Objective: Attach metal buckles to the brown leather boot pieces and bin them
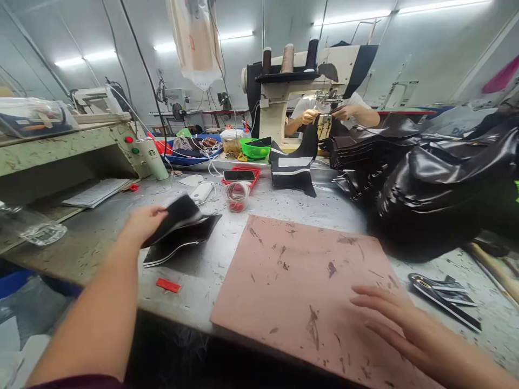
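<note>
A black piece (178, 212) is pinched at its left edge between the thumb and fingers of the left hand (142, 224), the rest of it extending rightward from the grip. It is held over a white-edged black piece (198, 233) laid on the table (229, 232); whether the two are touching cannot be told. The right hand (391, 313), blurred, is held with fingers extended over the pink board (284, 286).
</note>
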The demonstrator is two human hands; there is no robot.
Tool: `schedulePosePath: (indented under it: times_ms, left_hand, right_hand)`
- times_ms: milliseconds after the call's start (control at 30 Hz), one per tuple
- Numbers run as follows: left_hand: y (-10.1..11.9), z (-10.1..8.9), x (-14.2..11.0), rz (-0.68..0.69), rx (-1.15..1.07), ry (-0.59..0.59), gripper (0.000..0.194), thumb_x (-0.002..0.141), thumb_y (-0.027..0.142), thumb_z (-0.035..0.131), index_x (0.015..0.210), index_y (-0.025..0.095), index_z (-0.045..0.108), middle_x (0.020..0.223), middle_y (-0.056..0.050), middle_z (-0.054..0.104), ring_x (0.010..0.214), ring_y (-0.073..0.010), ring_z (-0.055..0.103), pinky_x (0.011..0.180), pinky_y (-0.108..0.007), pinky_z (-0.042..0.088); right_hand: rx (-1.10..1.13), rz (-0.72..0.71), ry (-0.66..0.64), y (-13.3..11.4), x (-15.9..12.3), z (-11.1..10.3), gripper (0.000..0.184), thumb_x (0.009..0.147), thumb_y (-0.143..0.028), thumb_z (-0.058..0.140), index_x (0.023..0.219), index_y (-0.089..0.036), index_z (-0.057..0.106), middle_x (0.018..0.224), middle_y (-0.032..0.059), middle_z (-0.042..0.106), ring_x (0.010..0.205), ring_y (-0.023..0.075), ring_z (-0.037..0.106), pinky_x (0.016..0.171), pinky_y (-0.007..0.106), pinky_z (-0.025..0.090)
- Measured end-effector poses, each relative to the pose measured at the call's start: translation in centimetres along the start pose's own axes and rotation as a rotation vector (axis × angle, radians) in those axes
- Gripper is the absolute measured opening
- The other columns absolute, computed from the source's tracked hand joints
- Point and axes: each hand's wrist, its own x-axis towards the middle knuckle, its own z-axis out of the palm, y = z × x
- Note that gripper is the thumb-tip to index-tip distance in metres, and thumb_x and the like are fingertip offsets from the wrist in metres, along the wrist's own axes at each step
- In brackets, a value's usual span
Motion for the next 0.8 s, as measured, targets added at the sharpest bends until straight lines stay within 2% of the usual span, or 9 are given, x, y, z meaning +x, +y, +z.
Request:
schedulePosePath:
  times_ms: [100,133,200,233,333,400,533,700,800]
  left_hand:
    - [6.8,1.9,-3.7,0.078,0.057,0.261,0.036,0.089,0.032,0.033,0.103,0.01,0.058,0.089,-0.012,0.061,0.082,-0.0268,0.057,0.073,-0.042,0.044]
    - [9.5,3.4,-5.8,0.256,0.096,0.326,0.034,0.09,0.027,0.032,0.098,0.01,0.06,0.077,-0.012,0.061,0.072,-0.0255,0.058,0.065,-0.038,0.044]
    - [14.6,7.3,-11.3,0.866,0.069,0.292,0.032,0.088,0.015,0.03,0.083,0.006,0.061,0.059,-0.011,0.055,0.056,-0.023,0.053,0.05,-0.033,0.039]
    - [16.7,9.2,-14.3,1.054,0.031,0.217,0.028,0.085,0.011,0.034,0.083,0.009,0.061,0.059,-0.009,0.056,0.054,-0.0207,0.053,0.048,-0.031,0.038]
    - [20.2,13.4,-21.5,1.315,-0.082,0.11,0.019,0.079,0.013,0.042,0.072,0.01,0.06,0.054,-0.007,0.054,0.045,-0.0172,0.049,0.037,-0.027,0.033]
    - [19.9,14.1,-23.0,1.387,-0.119,0.011,0.016,0.08,0.015,0.045,0.077,0.009,0.06,0.059,-0.008,0.057,0.049,-0.0184,0.052,0.038,-0.028,0.038]
    - [15.9,12.1,-20.5,1.45,-0.221,-0.252,0.015,0.085,0.011,0.041,0.082,0.012,0.056,0.081,-0.009,0.064,0.073,-0.0195,0.061,0.062,-0.03,0.053]
    - [11.7,11.0,-19.1,1.194,-0.367,-0.235,0.018,0.084,0.007,0.037,0.082,0.015,0.053,0.086,-0.009,0.064,0.087,-0.0193,0.062,0.074,-0.029,0.054]
    - [10.8,11.7,-19.7,1.058,-0.478,-0.243,0.015,0.081,0.005,0.041,0.082,0.016,0.052,0.085,-0.008,0.065,0.086,-0.0187,0.063,0.077,-0.029,0.054]
  right_hand:
    - [0.033,0.032,0.1,-2.8,-2.1,-0.1,0.02,0.084,-0.031,0.05,0.099,-0.032,0.063,0.096,0.0017,0.069,0.082,0.0189,0.067,0.067,0.027,0.058]
    - [0.051,0.038,0.139,-3.8,-2.5,0.1,0.019,0.084,-0.027,0.05,0.098,-0.031,0.063,0.095,0.0015,0.069,0.082,0.018,0.067,0.067,0.025,0.058]
    - [0.079,0.022,0.24,-5.8,-2.8,0.6,0.024,0.083,-0.019,0.05,0.102,-0.029,0.061,0.098,0.0027,0.068,0.086,0.0176,0.066,0.071,0.025,0.057]
    - [0.076,0.011,0.286,-6.5,-2.8,1.0,0.03,0.083,-0.015,0.049,0.107,-0.028,0.059,0.102,0.004,0.067,0.091,0.0181,0.065,0.074,0.027,0.056]
    - [-0.021,0.043,0.336,-7.2,-2.9,2.1,0.043,0.085,-0.012,0.044,0.127,-0.022,0.046,0.113,0.0101,0.062,0.103,0.0209,0.06,0.083,0.034,0.054]
    - [-0.112,0.074,0.261,-6.7,-3.4,2.9,0.044,0.089,-0.02,0.041,0.133,-0.016,0.038,0.117,0.0135,0.059,0.106,0.0226,0.058,0.084,0.038,0.053]
    - [-0.211,0.056,0.044,-5.5,-4.7,3.6,0.041,0.09,-0.03,0.041,0.128,-0.015,0.045,0.126,0.0146,0.052,0.116,0.0265,0.05,0.09,0.045,0.049]
    - [-0.069,0.22,-0.009,-5.9,-2.3,2.9,0.022,0.087,-0.018,0.044,0.097,-0.018,0.064,0.107,0.0118,0.062,0.096,0.0244,0.058,0.081,0.042,0.051]
    - [0.157,0.183,-0.1,-6.9,0.9,3.2,0.015,0.081,-0.013,0.053,0.091,-0.019,0.062,0.094,0.0059,0.064,0.085,0.0189,0.058,0.075,0.032,0.051]
